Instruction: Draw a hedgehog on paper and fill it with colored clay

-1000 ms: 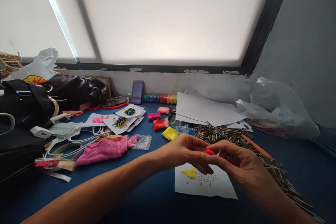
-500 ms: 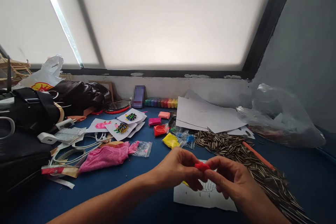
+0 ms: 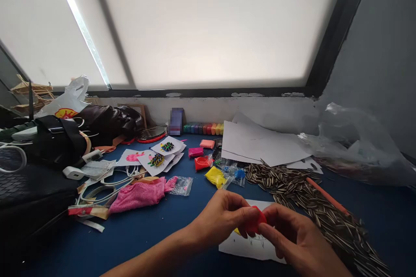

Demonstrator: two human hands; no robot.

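Note:
A flattened lump of red modelling clay is pinched between the fingertips of both hands. My left hand grips it from the left, thumb on the near side. From the right, my right hand holds its edge between thumb and fingers. Just below lies a white sheet with a pencil drawing, mostly covered by the hands. A bit of yellow clay shows on it beside the left fingers.
Sunflower seeds spread along the right, an orange stick on them. Beyond my hands lie packets of yellow clay and red clay. Left are a pink cloth and finished pictures. Papers lie at the back.
The red clay has turned in my fingers and now shows a broader, flatter face. Both hands still hold it. The whole view has shifted slightly, with things appearing further right.

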